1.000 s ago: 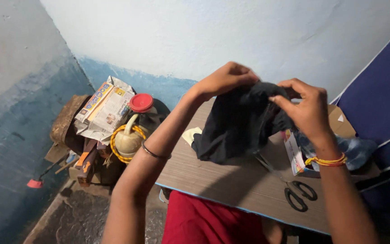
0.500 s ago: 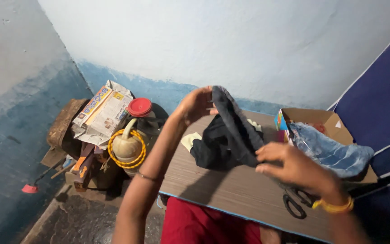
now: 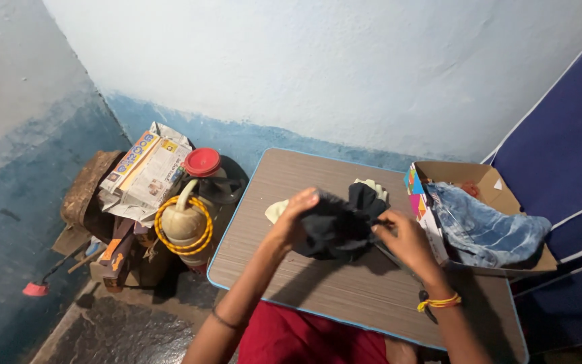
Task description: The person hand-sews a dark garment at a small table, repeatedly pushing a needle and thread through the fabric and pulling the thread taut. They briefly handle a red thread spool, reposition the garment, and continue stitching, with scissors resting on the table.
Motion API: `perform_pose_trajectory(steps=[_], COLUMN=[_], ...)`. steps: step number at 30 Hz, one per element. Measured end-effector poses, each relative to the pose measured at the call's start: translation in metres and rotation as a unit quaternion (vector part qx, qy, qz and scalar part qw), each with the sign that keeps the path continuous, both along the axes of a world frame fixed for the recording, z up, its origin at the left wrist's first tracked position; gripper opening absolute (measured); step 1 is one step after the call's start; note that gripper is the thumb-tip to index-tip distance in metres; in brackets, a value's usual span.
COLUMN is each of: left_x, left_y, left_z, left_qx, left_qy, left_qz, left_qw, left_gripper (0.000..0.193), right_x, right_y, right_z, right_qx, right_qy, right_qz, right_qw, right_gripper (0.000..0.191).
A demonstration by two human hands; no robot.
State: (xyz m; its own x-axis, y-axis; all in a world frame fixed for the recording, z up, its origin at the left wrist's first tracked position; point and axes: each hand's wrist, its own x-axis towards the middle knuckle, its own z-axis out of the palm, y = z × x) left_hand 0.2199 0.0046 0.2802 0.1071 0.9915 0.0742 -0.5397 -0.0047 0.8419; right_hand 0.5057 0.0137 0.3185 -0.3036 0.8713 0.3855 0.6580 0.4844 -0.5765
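While both hands pinch it, black cloth (image 3: 337,228) sits bunched between left hand (image 3: 292,221) and right hand (image 3: 402,239), above the table (image 3: 345,296). Cardboard box (image 3: 466,185) with denim (image 3: 483,229) lies just right of the grip.

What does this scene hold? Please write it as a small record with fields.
Left hand: left hand grips the dark crumpled cloth
Right hand: right hand holds the same cloth, fingers closed on its edge
Surface: brown wood-grain table with blue rim
Under cloth: pale cream fabric piece
Right of table: open cardboard box holding folded blue denim
Left of table: folded newspapers, red round lid
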Motion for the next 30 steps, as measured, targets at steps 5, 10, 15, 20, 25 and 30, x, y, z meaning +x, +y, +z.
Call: perform_pose_trajectory(steps=[5, 10, 15, 20, 25, 30], left_x=[-0.043, -0.01, 0.009, 0.006, 0.004, 0.016], left_y=[-0.014, -0.022, 0.011, 0.021, 0.014, 0.003], left_z=[0.02, 0.062, 0.064, 0.046, 0.033, -0.004], left_qx=[0.114, 0.302, 0.354, 0.119, -0.074, 0.095], left_qy=[0.376, 0.467, 0.452, 0.105, -0.123, 0.108], left_qz=[0.126, 0.141, -0.02, -0.183, -0.095, -0.052], left_qw=[0.911, 0.819, 0.818, 0.97, 0.985, 0.988], left_gripper=[0.059, 0.068, 0.056, 0.035, 0.034, 0.037], right_x=[-0.003, -0.026, -0.019, -0.003, -0.005, -0.005], right_y=[0.005, -0.003, -0.005, 0.001, 0.015, 0.013], right_z=[0.018, 0.031, 0.027, 0.003, -0.019, 0.007], right_qx=[-0.331, -0.328, -0.242, 0.121, -0.15, -0.249], right_qy=[0.427, 0.431, 0.257, 0.013, 0.335, 0.615], right_qz=[0.089, 0.159, 0.204, -0.036, 0.04, 0.119], right_qw=[0.837, 0.825, 0.913, 0.992, 0.929, 0.739], right_gripper=[0.032, 0.032, 0.026, 0.032, 0.029, 0.04])
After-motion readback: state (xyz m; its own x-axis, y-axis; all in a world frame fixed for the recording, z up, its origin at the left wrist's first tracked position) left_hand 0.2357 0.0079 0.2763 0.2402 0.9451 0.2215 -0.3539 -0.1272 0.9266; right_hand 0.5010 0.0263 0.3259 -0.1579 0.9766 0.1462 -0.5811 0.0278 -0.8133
